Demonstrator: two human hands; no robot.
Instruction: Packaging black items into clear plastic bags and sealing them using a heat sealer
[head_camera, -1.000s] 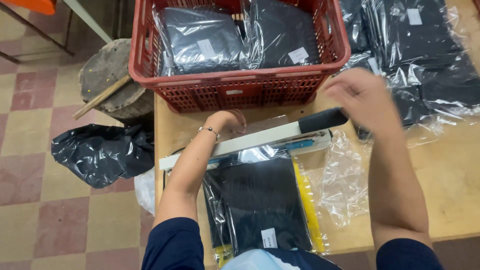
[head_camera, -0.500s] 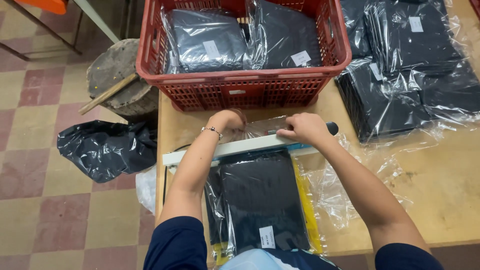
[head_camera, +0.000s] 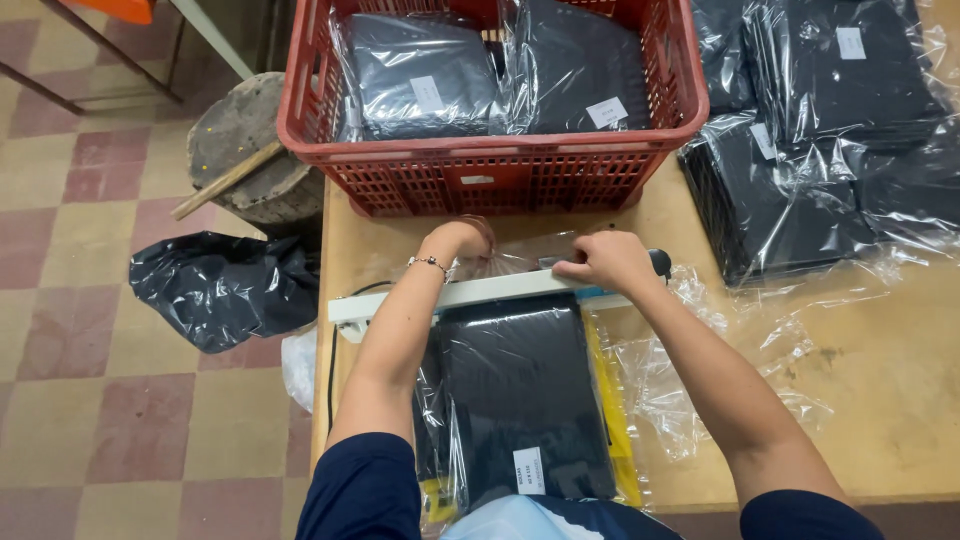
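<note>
A folded black garment in a clear plastic bag (head_camera: 515, 385) lies on the wooden table in front of me, its far end under the white arm of a heat sealer (head_camera: 500, 292). My right hand (head_camera: 605, 262) presses down on that arm near its black knob. My left hand (head_camera: 460, 240), with a bracelet on the wrist, holds the open end of the clear bag just beyond the sealer bar, fingers curled on the plastic.
A red plastic crate (head_camera: 490, 165) with bagged black garments stands at the table's far edge. More bagged garments (head_camera: 820, 150) are stacked at the right, with loose clear bags (head_camera: 700, 370) beside the sealer. A black bag (head_camera: 225, 285) and a wooden stump (head_camera: 245, 150) sit on the tiled floor left.
My right hand came down from the raised sealer handle and now presses the arm flat on the bag. My left hand stays at the bag's far end.
</note>
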